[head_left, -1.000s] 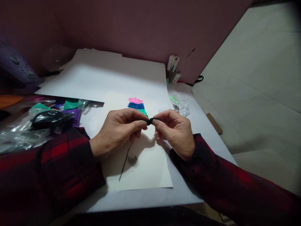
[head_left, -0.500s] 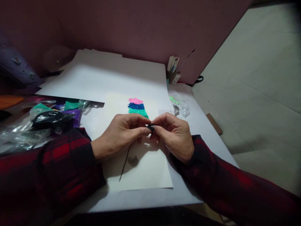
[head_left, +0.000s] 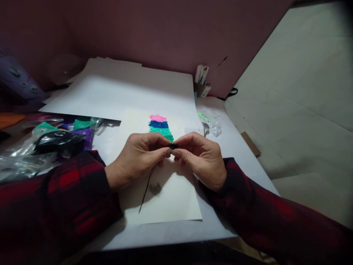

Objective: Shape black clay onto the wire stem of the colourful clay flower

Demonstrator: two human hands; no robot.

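Between the fingertips of both hands is a small lump of black modelling clay. My left hand pinches its left side, thumb against forefinger. On the other side my right hand grips it in the same way, the two hands almost touching. Beneath them lies a cream sheet of paper. Ridged bands of pink, dark blue and green clay stand on its upper part, the lowest edge partly covered by my fingers. A thin black strand runs slantwise on the sheet below my left hand.
Clear bags with black, green and purple clay lie at the left. A large white sheet covers the back of the table. Pens stand by the wall, and a crumpled clear bag lies at the right.
The black clay has been turned and squeezed between the fingertips and shows less than before. Both hands stay nearly in place; the view has shifted slightly.
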